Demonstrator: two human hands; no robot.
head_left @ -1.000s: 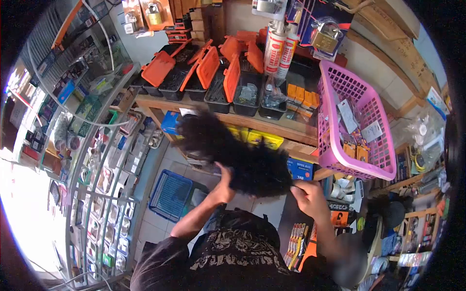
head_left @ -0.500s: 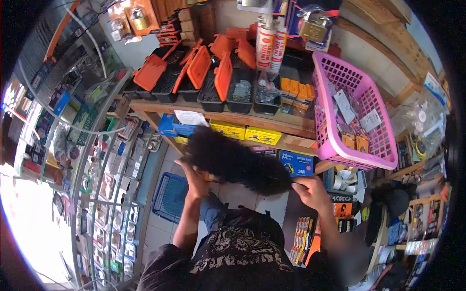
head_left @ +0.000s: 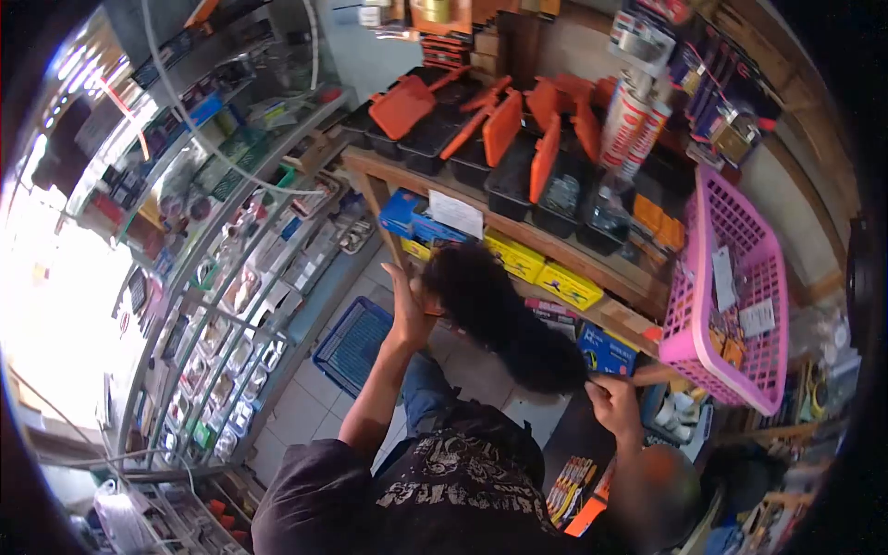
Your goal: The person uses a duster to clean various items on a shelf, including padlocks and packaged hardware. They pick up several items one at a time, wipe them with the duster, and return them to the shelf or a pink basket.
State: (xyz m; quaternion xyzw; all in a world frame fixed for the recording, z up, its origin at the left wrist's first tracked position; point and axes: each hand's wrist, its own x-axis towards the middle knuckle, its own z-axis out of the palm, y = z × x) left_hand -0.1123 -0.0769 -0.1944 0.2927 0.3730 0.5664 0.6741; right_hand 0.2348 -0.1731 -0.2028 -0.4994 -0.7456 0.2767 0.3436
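A fluffy black feather duster (head_left: 509,319) stretches slantwise across the space between my hands, above the floor and in front of the shelf. My right hand (head_left: 614,403) is closed on its lower right end, with the fingers pinched at the tip of the fluff. At the upper left end, my left hand (head_left: 412,310) is spread against the fluff, its thumb standing apart. The duster hides part of the left fingers. Behind the duster are yellow boxes (head_left: 569,286) and a blue box (head_left: 606,351) on the lower shelf.
Black bins (head_left: 511,190) with orange lids line the wooden shelf (head_left: 592,250). A pink basket (head_left: 708,356) stands at its right, near sealant tubes (head_left: 629,129). A glass display rack (head_left: 222,305) is at the left, and a blue crate (head_left: 350,347) sits on the tiled floor.
The view has swung, so the shelf and basket appear further right and tilted. The duster slopes more steeply, with its right end lower. Both hands stay at its ends.
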